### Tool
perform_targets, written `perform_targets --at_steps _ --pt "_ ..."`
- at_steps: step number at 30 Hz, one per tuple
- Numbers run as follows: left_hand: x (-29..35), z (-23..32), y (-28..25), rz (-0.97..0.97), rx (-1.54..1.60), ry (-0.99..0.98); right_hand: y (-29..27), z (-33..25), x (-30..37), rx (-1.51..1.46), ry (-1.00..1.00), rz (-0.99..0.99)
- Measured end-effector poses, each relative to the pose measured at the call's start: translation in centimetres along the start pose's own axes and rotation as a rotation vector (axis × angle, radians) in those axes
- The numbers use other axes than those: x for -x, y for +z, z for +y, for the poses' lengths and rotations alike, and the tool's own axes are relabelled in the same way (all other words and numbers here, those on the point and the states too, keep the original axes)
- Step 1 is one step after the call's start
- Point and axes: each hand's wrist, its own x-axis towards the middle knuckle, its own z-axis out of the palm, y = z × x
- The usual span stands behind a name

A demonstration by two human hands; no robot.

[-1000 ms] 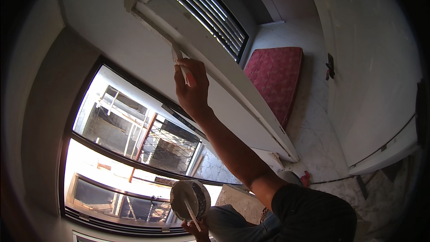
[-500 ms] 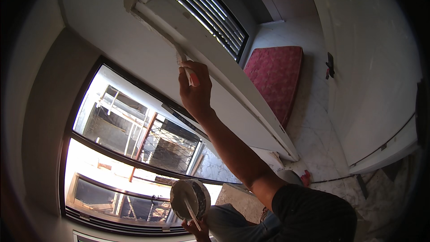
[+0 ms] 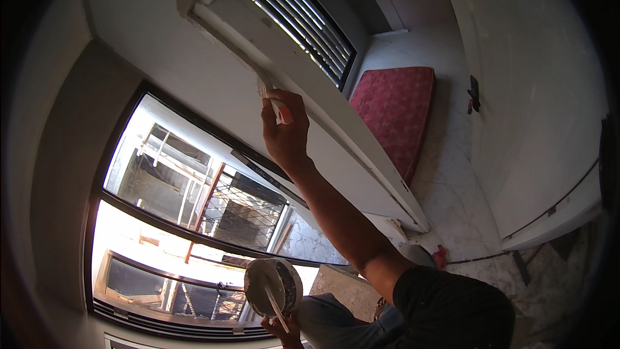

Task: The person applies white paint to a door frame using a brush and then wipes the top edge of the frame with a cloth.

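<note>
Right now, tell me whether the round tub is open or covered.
Open: the tub has no lid, its inside shows, and a pale stick slants out over the rim near the left hand.

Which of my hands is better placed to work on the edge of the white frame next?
Probably your right hand: it is raised beside the white frame, holding a small tool. Your left hand is down low, holding the round container, so it looks occupied.
</note>
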Motion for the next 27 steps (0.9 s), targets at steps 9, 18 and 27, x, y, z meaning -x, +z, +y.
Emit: perform_targets --at_steps 9,18,27 --pt "-1.9 -7.4 -4.8 0.053 -0.691 0.4 -0.1 0.0 0.2 -0.005 0.016 -0.01" --pt "-0.6 -2.1 -2.1 -0.047 -0.393 0.115 -0.9 0.2 0.6 -0.064 0.091 -0.028" --pt "-2.9 -6.5 -4.8 0.125 0.661 -0.237 -1.3 0.3 0.9 -0.073 0.113 -0.051"
